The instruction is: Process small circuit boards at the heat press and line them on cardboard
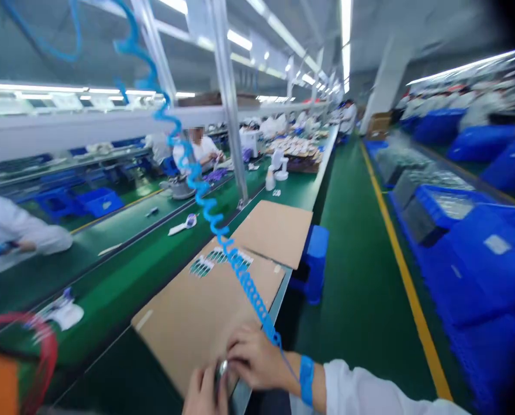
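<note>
Hands (pixel 202 393) (pixel 257 356) together — curled round a small shiny part (pixel 222 367)

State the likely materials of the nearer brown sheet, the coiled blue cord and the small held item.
Brown sheet: probably cardboard; matte, flat, plain tan. Coiled cord: likely plastic; smooth, bright blue, in springy loops. Held item: metal or shiny plastic; a silvery glint shows, but most is hidden.

My feed shows me a silvery piece (pixel 224 366) near, tan cardboard (pixel 188 325) with green-and-white striped strips (pixel 202 266), a bright blue coiled cord (pixel 210 207) and wristband (pixel 307 380), a white sleeve (pixel 361 387); right, a yellow line (pixel 402 272) on green floor (pixel 356 300).
</note>
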A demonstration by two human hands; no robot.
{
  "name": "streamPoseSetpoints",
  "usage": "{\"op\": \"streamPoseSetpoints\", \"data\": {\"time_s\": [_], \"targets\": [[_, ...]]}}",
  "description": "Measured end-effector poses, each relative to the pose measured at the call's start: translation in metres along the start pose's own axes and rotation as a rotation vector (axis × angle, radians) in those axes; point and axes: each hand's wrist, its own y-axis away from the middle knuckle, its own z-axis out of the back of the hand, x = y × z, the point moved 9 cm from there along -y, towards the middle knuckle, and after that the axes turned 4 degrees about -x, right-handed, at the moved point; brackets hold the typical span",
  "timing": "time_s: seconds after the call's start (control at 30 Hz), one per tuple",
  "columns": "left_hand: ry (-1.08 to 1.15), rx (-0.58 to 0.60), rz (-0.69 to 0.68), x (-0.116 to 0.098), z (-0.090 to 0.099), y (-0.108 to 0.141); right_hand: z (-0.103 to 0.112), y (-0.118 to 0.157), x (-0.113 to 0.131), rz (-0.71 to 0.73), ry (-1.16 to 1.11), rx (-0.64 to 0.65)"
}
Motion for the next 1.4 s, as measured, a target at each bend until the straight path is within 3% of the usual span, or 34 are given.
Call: {"op": "streamPoseSetpoints", "data": {"time_s": [0.1, 0.3, 0.53, 0.73, 0.83, 0.97, 1.07, 1.4], "targets": [[-0.135, 0.113, 0.074, 0.005, -0.002, 0.015, 0.012, -0.003, 0.012, -0.013, -0.056, 0.03], [-0.194, 0.154, 0.135, -0.006, -0.006, 0.015, 0.019, -0.005, 0.015, 0.005, -0.093, 0.049], [-0.211, 0.208, 0.193, -0.005, -0.007, 0.021, 0.02, -0.003, 0.013, -0.002, -0.113, 0.027], [-0.16, 0.087, 0.197, 0.006, 0.02, 0.034, 0.021, -0.003, 0.016, -0.005, -0.092, 0.054], [-0.169, 0.057, 0.225, 0.014, 0.031, 0.044, 0.017, -0.007, 0.023, 0.029, -0.029, 0.132], [-0.115, 0.008, 0.272, 0.021, 0.032, 0.051, 0.003, -0.014, 0.035, 0.157, 0.064, 0.305], [-0.08, -0.039, 0.307, 0.026, 0.028, 0.052, -0.005, -0.018, 0.035, 0.217, 0.08, 0.364], [-0.004, -0.091, 0.341, 0.028, 0.027, 0.055, -0.003, -0.014, 0.026, 0.197, -0.086, 0.216]]}}
